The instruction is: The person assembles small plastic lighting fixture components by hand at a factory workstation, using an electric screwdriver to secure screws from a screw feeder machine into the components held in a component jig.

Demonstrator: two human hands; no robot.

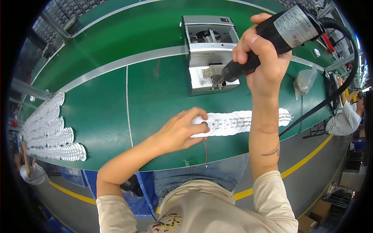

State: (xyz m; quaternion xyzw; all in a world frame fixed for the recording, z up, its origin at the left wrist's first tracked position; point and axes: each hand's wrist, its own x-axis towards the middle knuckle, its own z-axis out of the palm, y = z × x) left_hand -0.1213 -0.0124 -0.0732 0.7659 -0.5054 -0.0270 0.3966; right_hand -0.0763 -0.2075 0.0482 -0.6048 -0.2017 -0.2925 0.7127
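My right hand (268, 64) is wrapped round a black electric screwdriver (295, 29), tilted down to the left. Its nose is at the front of a silver screw feeder (211, 56); the bit's exact contact is hard to make out. My left hand (175, 130) lies low on the table, thumb and fingers closed about a white disc (199, 119) with a dark round part in its middle. A thin reddish wire (206, 151) hangs from there over the table edge. Running right from that disc is a row of overlapping white discs (233, 122), partly hidden by my right forearm.
Several fanned rows of white discs (54, 134) cover the left of the green table (101, 116). A clear plastic bag (305, 81) stands at the right. The screwdriver's black cable (351, 73) loops down on that side. Other people sit at the far left and right.
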